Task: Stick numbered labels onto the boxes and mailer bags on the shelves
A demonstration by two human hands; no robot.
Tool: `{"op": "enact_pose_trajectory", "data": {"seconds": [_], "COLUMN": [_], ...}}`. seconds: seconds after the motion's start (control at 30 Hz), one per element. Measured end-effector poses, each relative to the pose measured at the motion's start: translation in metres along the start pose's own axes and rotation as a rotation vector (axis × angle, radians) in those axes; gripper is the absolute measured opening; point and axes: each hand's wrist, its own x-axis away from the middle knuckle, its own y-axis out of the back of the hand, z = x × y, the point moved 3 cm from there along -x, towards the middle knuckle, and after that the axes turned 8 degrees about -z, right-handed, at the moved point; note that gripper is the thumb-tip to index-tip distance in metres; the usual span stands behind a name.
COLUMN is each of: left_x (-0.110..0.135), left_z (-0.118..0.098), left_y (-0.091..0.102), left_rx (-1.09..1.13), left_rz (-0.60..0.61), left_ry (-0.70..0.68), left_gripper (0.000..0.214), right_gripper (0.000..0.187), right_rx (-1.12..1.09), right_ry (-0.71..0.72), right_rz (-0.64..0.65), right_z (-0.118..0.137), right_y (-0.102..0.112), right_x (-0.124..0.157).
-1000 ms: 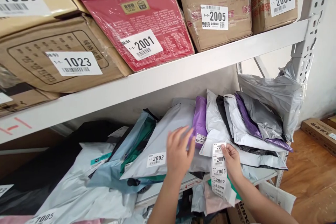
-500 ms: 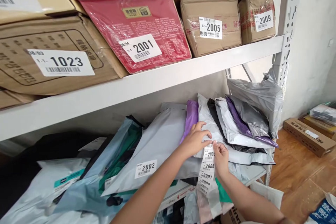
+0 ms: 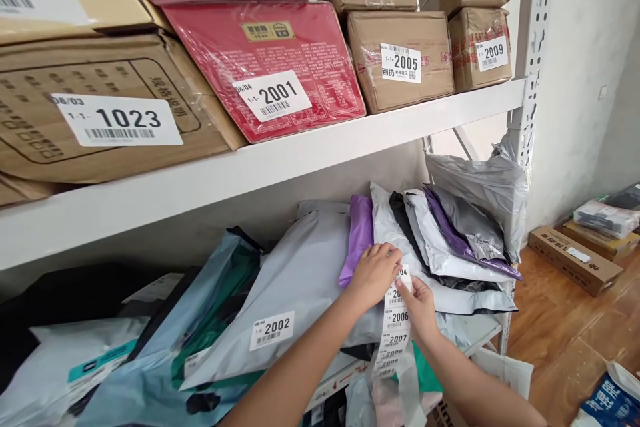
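My right hand [image 3: 421, 303] pinches the top of a long strip of numbered white labels [image 3: 395, 330] reading 2006, 2007 and on down. My left hand [image 3: 374, 272] has its fingers curled at the strip's top label, over a white poly mailer [image 3: 400, 240] and beside a purple mailer [image 3: 359, 233]. Both hands meet at the front of the lower shelf. A large grey mailer labelled 2002 [image 3: 295, 280] lies just left of them.
The upper shelf [image 3: 280, 160] carries cardboard boxes labelled 1023 [image 3: 100, 100], 2005 [image 3: 400, 57], 2009 and a red box 2001 [image 3: 270, 67]. More grey, purple and black mailers [image 3: 465, 233] stand to the right against the shelf post. Boxes [image 3: 570, 257] lie on the wooden floor.
My left hand moved right from the grey 2002 mailer to the top of the label strip, where it met my right hand. The view shifted left and slightly down.
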Motion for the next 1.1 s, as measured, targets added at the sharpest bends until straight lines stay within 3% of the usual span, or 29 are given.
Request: {"op": "enact_pose_trajectory", "data": {"seconds": [0.07,0.17,0.33,0.43,0.5,0.67,0.8,0.93,1.03,1.1], "left_x": [0.002,0.005,0.001,-0.015,-0.032,-0.076,-0.106,-0.117,-0.113,-0.109], "left_z": [-0.002,-0.001,-0.005,-0.021,-0.034,-0.058,-0.070,-0.069,-0.058,-0.053], "left_y": [-0.002,-0.004,0.002,0.004,0.001,-0.013,-0.015,-0.016,-0.020,-0.023], "left_rx": [-0.044,-0.061,-0.042,-0.019,-0.015,-0.038,-0.021,0.079,0.057,-0.012], "left_rz": [-0.004,-0.025,-0.116,-0.016,0.086,0.245,0.242,0.329,0.400,0.421], "left_ry": [-0.008,-0.015,0.018,-0.104,-0.175,-0.146,-0.143,-0.315,-0.490,-0.566], "left_gripper": [0.016,0.015,0.017,0.008,0.018,0.030,0.038,0.023,0.045,0.040], "right_gripper": [0.050,0.052,0.057,0.053,0.052,0.047,0.039,0.044,0.048,0.047], "right_rx": [-0.025,-0.024,0.206,0.250,0.244,0.224,0.161,0.075,0.060,0.061], "right_ry": [-0.064,-0.145,-0.150,-0.108,-0.084,0.008,0.049,0.026,-0.006,-0.026], "right_rz": [0.040,-0.006,0.077,0.076,0.055,0.027,0.010,0.020,0.038,0.056], "right_z": [-0.001,-0.005,-0.005,0.006,0.016,0.040,0.053,0.063,0.067,0.065], "right_y": [0.001,0.013,0.059,0.089,0.104,0.123,0.131,0.134,0.136,0.139], "right_x": [0.005,0.012,0.024,0.027,0.025,0.020,0.018,0.009,0.002,0.000]}}
